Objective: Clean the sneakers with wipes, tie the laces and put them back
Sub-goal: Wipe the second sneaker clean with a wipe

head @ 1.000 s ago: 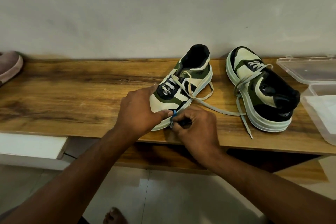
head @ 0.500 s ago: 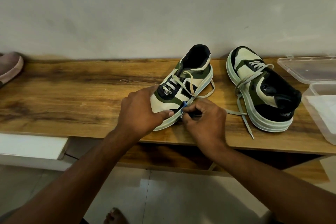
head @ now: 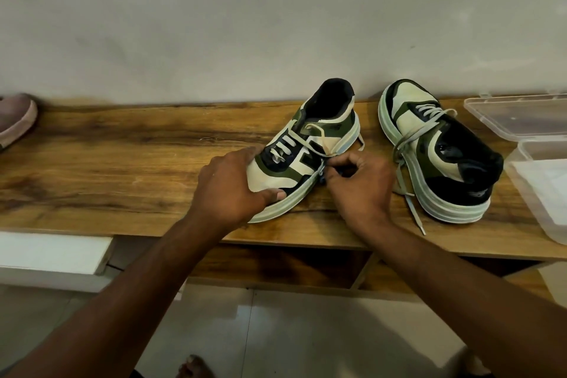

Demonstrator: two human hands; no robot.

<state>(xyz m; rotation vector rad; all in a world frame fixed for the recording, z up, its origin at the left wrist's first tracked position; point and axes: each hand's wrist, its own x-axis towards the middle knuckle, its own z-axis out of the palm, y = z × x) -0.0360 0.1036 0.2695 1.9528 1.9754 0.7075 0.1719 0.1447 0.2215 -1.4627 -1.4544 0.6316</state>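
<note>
Head view, near field: a bare foot [head: 191,367] shows at the bottom edge on the tiled floor. Both forearms reach up and forward to the wooden shelf [head: 122,156]. Left hand [head: 228,189] lies palm-down over the toe of the near sneaker [head: 306,147], thumb curled along the sole edge, fingers wrapped over the toe cap, gripping it. Right hand [head: 357,181] sits just beside the sneaker's right flank, fingers curled and pinching a small dark item with a blue tip against the sole; what that item is cannot be told.

Near sneaker stands upright on its sole, long axis diagonal, toe toward the person and left, heel toward the wall [head: 276,24]. Upper is cream with olive and black panels, pale sole, grey laces loose and untied.

Second sneaker [head: 438,150] stands to the right, apart from the first, toe toward the wall, heel toward the person and right. Same colours; its loose lace [head: 414,215] trails onto the shelf.

Far right: a clear plastic box [head: 540,193] with its lid [head: 515,120] open behind it. Far left: part of a pinkish shoe [head: 15,120] at the shelf end.
</note>
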